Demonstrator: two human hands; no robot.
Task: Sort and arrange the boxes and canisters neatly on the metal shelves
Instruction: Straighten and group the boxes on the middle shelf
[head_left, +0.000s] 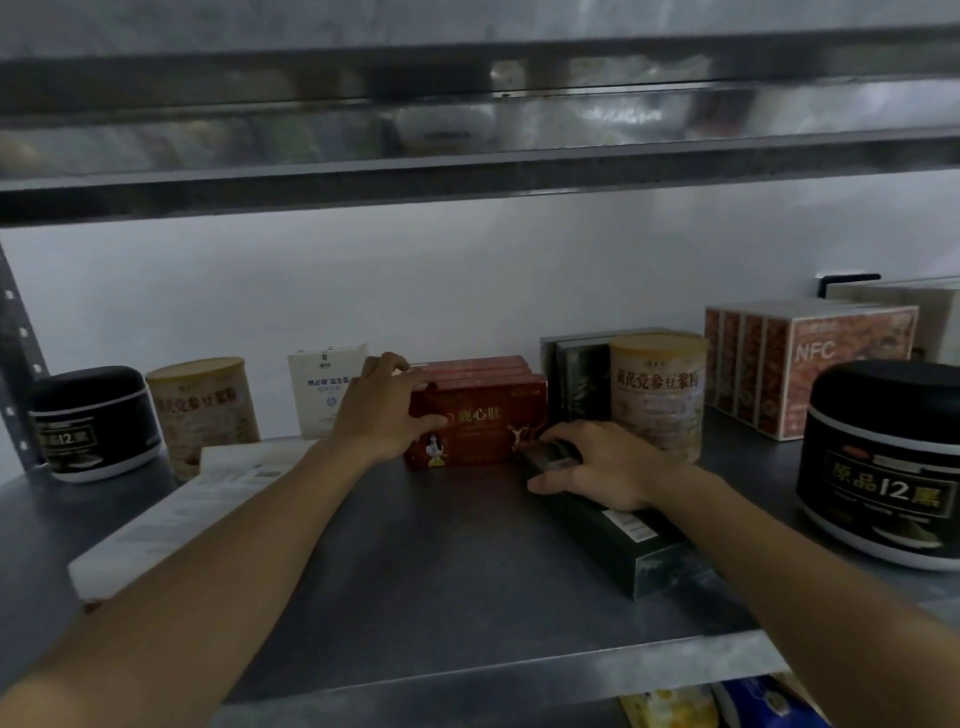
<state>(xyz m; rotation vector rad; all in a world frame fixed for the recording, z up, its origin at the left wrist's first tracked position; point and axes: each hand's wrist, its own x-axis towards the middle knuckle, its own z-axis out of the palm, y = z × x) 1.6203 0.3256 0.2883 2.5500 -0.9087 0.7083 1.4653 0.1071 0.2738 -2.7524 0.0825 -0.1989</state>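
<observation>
Several red boxes (483, 415) stand in a row at the middle back of the metal shelf (441, 571). My left hand (379, 410) clasps their left end, thumb on the front box. A dark green box (623, 540) lies flat to the right of them, and my right hand (597, 462) presses down on its far end, fingers curled over it. Two beige canisters stand upright, one at the left (202, 410) and one at the right (657, 395). Two black canisters flank the shelf, the left one (93, 421) and the right one (883, 457).
A long white box (171, 514) lies flat at the left under my forearm. A small white box (322, 389) stands at the back. Dark upright boxes (576, 379) and orange NFC boxes (810, 364) stand at the right. An upper shelf (467, 171) hangs overhead.
</observation>
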